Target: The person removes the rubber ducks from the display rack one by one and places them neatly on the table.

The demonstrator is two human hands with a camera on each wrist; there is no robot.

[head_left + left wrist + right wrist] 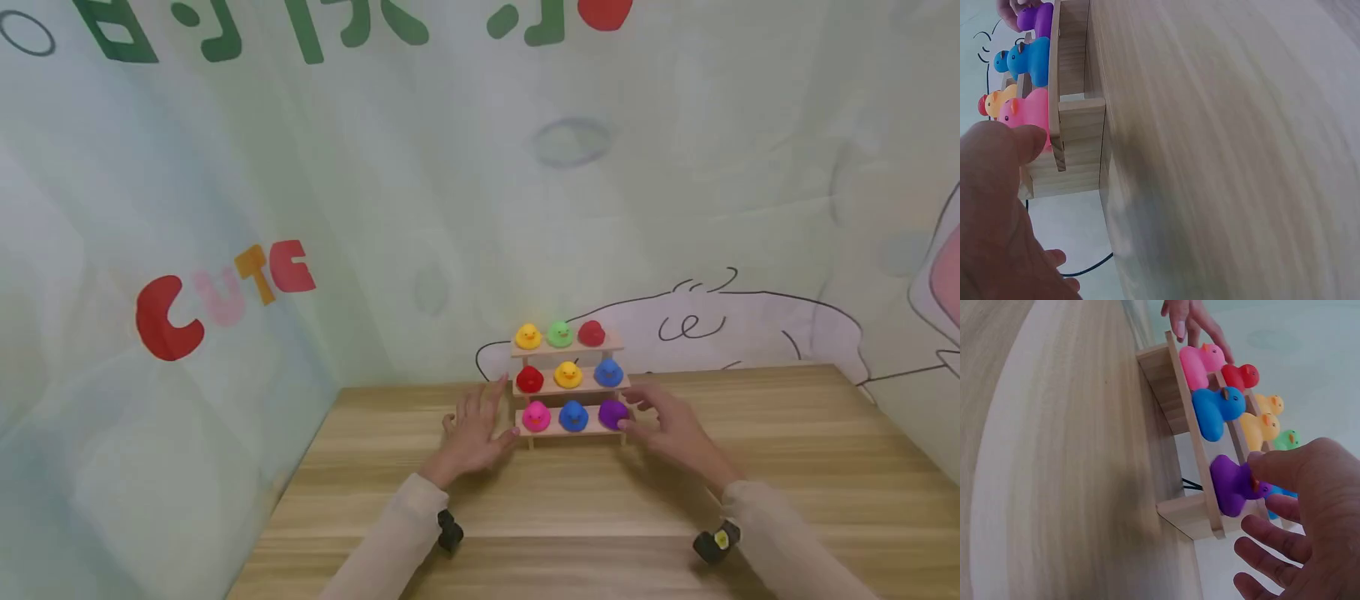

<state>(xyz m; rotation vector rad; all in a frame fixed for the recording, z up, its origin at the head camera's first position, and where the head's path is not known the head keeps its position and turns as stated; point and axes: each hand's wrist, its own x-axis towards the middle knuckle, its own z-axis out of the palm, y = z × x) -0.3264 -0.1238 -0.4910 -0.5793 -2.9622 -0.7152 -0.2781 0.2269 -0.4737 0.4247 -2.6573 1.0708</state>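
Note:
A wooden three-tier stand (570, 428) holds small rubber ducks in rows. On its lowest tier sit a pink duck (536, 416), a blue duck (573, 416) and a purple duck (613, 414). My right hand (675, 433) is at the stand's right end, fingers loosely bent and spread, thumb beside the purple duck's head (1262, 489); whether the thumb touches it I cannot tell. At the left end, my left hand (472, 433) has its fingers extended, with the thumb close to the pink duck (1032, 112) and the shelf edge.
Red (530, 379), yellow (567, 374) and blue ducks (608, 373) occupy the middle tier; yellow (528, 336), green (559, 334) and red ducks (592, 333) stand on top. The stand is toward the back of a wood-grain table (562, 517), before a printed cloth backdrop (420, 208).

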